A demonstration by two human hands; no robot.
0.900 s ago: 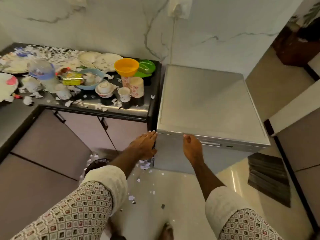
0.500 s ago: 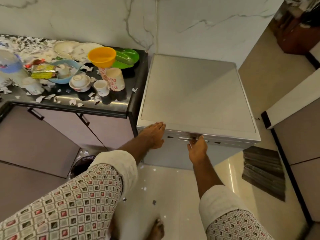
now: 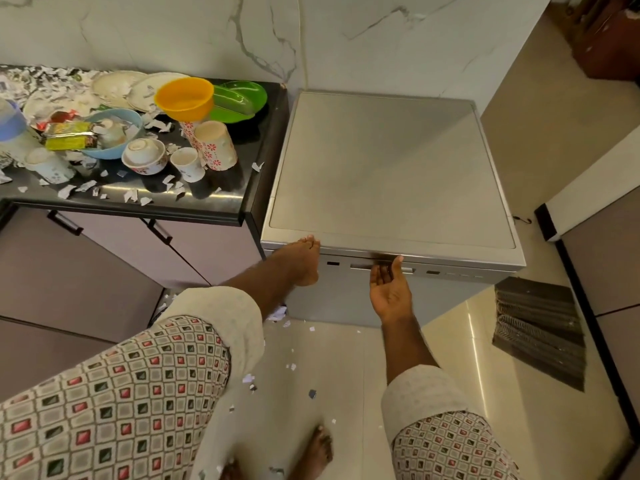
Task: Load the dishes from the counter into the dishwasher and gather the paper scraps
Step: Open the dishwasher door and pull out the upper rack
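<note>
While the dishwasher (image 3: 381, 161) door is still being kept shut, the right grip (image 3: 389, 289) is being presented palm-up at the handle recess (image 3: 360, 267). Its fingertips are being hooked into the slot and the thumb is being laid against the strip above, so the handle is being held rather than merely touched. Half a second earlier that grip was being pressed knuckles-up against the same front edge. The wrist is now being shown turned over, which is being read as the start of the pull that opens the door. The left grip (image 3: 301, 258) is being rested flat, fingers straight and holding nothing, on the front top corner just left of the right grip, much as before, probably as a brace. No loading is being done yet: the dishes (image 3: 211, 143) are being left on the worktop (image 3: 221, 199), well to the left of and beyond the left grip. Paper scraps (image 3: 131, 195) are being left among them, and more are lying on the floor (image 3: 346, 375) nearer than both grips.
</note>
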